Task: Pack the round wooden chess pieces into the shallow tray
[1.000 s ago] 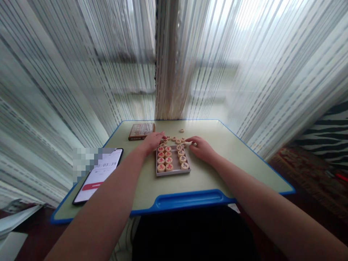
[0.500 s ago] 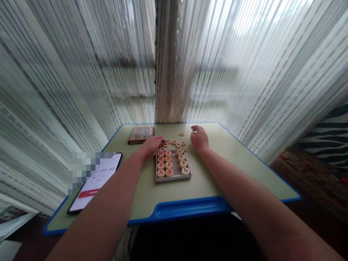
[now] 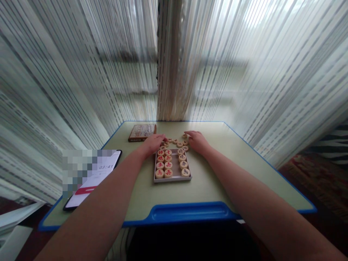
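An open shallow box [image 3: 174, 179] of round wooden Chinese chess pieces lies in the middle of the table. Two columns of red-lettered pieces [image 3: 168, 165] fill its left, and one dark-lettered column [image 3: 183, 164] its right; a strip of bare floor shows between. Just beyond the box, several loose pieces [image 3: 175, 141] are scattered. My left hand [image 3: 154, 143] lies beside the leftmost loose pieces, fingers stretched toward them. My right hand [image 3: 198, 140] reaches in from the right, fingers extended onto the farthest loose piece [image 3: 185, 136], with no grip visible.
A brown patterned box lid [image 3: 141, 132] rests at the back left. A phone [image 3: 95, 181] showing a running timer lies at the left edge. The table [image 3: 231, 174] has a blue rim and a blue front trough [image 3: 190, 212]. Striped curtains [image 3: 174, 72] hang behind.
My right hand has moved left and down from above the table to the far loose piece. My left hand stays by the left pieces. The view has shifted slightly.
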Action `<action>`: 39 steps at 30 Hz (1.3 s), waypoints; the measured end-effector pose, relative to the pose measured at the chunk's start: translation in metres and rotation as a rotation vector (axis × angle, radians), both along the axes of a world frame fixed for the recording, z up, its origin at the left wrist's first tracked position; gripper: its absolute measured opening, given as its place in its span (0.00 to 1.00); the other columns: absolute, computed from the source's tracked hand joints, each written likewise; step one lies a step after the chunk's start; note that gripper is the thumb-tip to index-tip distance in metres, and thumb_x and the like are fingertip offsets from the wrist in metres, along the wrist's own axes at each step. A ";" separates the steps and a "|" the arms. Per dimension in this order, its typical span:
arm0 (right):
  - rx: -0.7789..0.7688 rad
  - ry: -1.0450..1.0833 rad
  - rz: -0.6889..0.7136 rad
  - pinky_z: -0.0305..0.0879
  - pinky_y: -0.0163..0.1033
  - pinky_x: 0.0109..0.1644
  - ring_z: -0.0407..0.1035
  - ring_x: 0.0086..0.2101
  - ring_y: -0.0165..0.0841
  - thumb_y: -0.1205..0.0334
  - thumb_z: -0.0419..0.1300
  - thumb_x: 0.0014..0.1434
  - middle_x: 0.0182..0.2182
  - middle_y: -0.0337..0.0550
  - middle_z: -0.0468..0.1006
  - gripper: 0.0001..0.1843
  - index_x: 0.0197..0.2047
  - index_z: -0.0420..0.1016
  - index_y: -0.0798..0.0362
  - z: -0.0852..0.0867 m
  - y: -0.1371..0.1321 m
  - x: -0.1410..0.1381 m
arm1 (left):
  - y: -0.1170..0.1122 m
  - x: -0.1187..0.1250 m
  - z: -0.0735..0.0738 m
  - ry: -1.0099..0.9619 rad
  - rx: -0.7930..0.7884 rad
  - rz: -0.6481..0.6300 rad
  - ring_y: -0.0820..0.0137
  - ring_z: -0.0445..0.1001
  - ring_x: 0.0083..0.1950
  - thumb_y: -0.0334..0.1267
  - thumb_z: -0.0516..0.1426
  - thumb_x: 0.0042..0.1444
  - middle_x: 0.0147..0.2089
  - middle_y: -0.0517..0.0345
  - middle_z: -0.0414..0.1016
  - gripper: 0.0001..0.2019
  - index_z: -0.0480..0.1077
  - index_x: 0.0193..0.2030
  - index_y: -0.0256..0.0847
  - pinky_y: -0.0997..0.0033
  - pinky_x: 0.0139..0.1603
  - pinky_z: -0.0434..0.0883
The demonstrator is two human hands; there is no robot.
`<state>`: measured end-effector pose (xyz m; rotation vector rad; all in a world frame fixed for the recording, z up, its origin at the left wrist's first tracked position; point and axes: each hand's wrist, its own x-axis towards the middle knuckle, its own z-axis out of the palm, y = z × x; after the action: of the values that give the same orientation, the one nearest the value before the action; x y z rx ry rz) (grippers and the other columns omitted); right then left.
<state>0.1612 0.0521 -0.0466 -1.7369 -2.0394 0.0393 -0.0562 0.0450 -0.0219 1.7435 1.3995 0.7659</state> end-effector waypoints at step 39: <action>-0.133 1.042 0.246 0.67 0.36 0.35 0.70 0.28 0.28 0.66 0.61 0.50 0.27 0.41 0.78 0.09 0.37 0.78 0.56 0.041 -0.052 -0.047 | -0.020 0.002 0.019 -0.109 0.336 -0.175 0.71 0.73 0.34 0.42 0.62 0.46 0.39 0.50 0.79 0.17 0.76 0.41 0.35 0.71 0.35 0.69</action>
<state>0.1146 -0.0001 -0.0055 -1.1067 -1.4245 0.9556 -0.0539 0.0246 -0.0030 2.0146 1.0737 1.0272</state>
